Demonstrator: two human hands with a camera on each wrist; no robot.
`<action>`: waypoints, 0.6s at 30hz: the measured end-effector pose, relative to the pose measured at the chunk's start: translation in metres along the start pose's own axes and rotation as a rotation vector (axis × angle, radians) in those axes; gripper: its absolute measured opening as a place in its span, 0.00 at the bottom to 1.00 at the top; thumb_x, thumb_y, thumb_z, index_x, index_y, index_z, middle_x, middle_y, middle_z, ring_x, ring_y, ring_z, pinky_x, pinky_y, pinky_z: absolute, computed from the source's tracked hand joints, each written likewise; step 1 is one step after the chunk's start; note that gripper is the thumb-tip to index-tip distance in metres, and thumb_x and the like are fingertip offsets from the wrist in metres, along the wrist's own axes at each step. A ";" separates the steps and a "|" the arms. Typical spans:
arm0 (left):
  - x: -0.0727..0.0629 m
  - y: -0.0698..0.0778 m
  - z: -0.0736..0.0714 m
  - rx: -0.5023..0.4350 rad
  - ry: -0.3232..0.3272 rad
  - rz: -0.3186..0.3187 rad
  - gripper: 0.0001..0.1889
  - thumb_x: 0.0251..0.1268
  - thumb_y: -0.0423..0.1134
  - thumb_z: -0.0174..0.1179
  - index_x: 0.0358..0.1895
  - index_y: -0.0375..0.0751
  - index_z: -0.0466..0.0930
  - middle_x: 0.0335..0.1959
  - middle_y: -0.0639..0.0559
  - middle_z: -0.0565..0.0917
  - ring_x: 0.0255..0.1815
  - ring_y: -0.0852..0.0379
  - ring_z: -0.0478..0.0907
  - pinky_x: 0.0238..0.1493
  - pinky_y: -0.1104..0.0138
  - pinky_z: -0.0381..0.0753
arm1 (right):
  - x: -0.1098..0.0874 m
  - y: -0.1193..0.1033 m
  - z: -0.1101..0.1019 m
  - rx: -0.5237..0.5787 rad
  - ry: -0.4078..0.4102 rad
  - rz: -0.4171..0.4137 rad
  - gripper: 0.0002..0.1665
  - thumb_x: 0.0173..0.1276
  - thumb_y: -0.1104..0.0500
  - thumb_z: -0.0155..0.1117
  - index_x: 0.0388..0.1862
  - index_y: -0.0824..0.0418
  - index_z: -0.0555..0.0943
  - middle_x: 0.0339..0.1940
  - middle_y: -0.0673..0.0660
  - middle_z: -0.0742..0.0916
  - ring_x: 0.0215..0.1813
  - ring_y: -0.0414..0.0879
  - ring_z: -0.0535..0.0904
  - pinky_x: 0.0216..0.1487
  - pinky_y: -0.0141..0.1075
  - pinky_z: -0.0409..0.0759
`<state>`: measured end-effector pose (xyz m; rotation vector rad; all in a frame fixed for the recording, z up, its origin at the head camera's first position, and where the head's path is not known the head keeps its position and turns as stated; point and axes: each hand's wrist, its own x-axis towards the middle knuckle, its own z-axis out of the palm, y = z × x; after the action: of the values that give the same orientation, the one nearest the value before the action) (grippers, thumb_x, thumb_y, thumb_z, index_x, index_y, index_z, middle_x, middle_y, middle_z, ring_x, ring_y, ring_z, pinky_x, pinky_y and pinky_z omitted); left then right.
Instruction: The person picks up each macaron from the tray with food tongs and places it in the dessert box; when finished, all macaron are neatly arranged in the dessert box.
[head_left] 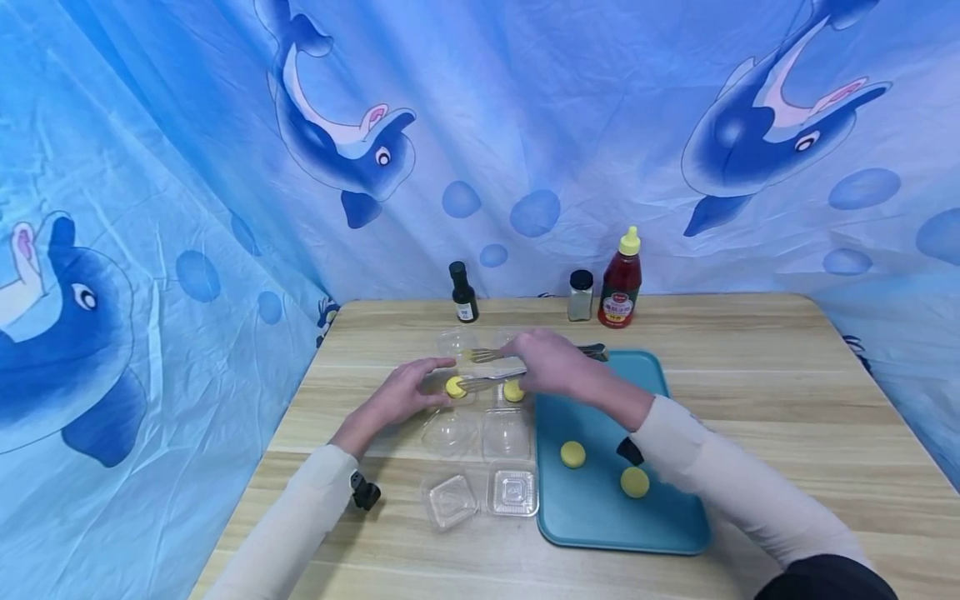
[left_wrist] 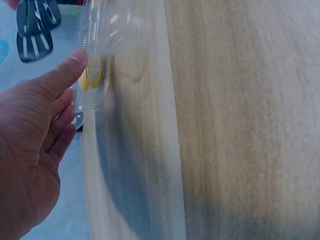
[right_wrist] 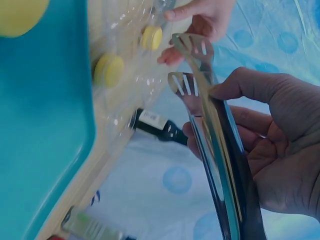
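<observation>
My right hand grips metal tongs with slotted ends and dark handles. The tongs' arms stand apart with nothing between them, above the clear plastic containers. One yellow macaron lies in the container beside my left hand, and another macaron sits in the neighbouring container. My left hand's thumb and fingers are spread about the end of its clear container, the thumb at its wall. Two more macarons, one nearer and one farther, lie on the blue tray.
Clear containers with lids stand in two columns left of the tray, a nearer one among them. Along the table's back edge are a dark bottle, a black-capped jar and a red sauce bottle. A dolphin-print curtain hangs behind.
</observation>
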<state>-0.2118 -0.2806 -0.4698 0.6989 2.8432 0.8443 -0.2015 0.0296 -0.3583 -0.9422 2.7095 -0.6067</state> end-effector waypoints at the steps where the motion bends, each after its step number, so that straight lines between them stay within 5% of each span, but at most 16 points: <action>1: 0.000 0.000 0.000 -0.002 0.001 0.002 0.39 0.61 0.46 0.79 0.75 0.44 0.75 0.75 0.48 0.77 0.77 0.43 0.70 0.80 0.45 0.65 | -0.004 0.004 -0.002 0.005 0.008 -0.013 0.35 0.62 0.70 0.76 0.70 0.62 0.82 0.69 0.61 0.84 0.53 0.54 0.85 0.36 0.37 0.80; 7: 0.000 -0.001 0.001 -0.017 0.005 -0.007 0.39 0.61 0.46 0.79 0.75 0.44 0.75 0.75 0.48 0.76 0.78 0.43 0.69 0.80 0.45 0.64 | -0.037 0.036 -0.005 0.078 0.068 -0.057 0.34 0.64 0.69 0.75 0.71 0.62 0.81 0.67 0.62 0.85 0.31 0.46 0.81 0.25 0.33 0.73; 11: -0.001 -0.001 0.002 -0.019 0.012 -0.011 0.39 0.60 0.46 0.79 0.75 0.44 0.75 0.75 0.48 0.76 0.78 0.43 0.69 0.80 0.44 0.64 | -0.065 0.058 0.003 0.138 0.106 -0.043 0.37 0.65 0.69 0.74 0.74 0.63 0.78 0.48 0.63 0.91 0.18 0.39 0.73 0.19 0.31 0.71; 14: -0.001 -0.001 0.002 -0.020 0.013 -0.016 0.40 0.60 0.46 0.79 0.75 0.44 0.75 0.76 0.48 0.76 0.78 0.42 0.69 0.80 0.44 0.64 | -0.088 0.073 0.012 0.154 0.124 -0.028 0.37 0.67 0.69 0.74 0.75 0.64 0.77 0.52 0.66 0.90 0.15 0.37 0.70 0.18 0.31 0.72; 18: -0.001 0.000 0.003 -0.014 0.007 -0.021 0.40 0.61 0.47 0.79 0.76 0.45 0.74 0.76 0.48 0.76 0.78 0.43 0.69 0.80 0.44 0.63 | -0.119 0.091 0.023 0.174 0.134 0.000 0.38 0.67 0.69 0.75 0.76 0.63 0.77 0.73 0.68 0.80 0.17 0.36 0.73 0.18 0.31 0.76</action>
<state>-0.2107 -0.2799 -0.4724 0.6642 2.8428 0.8641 -0.1516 0.1618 -0.4124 -0.8864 2.7157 -0.9192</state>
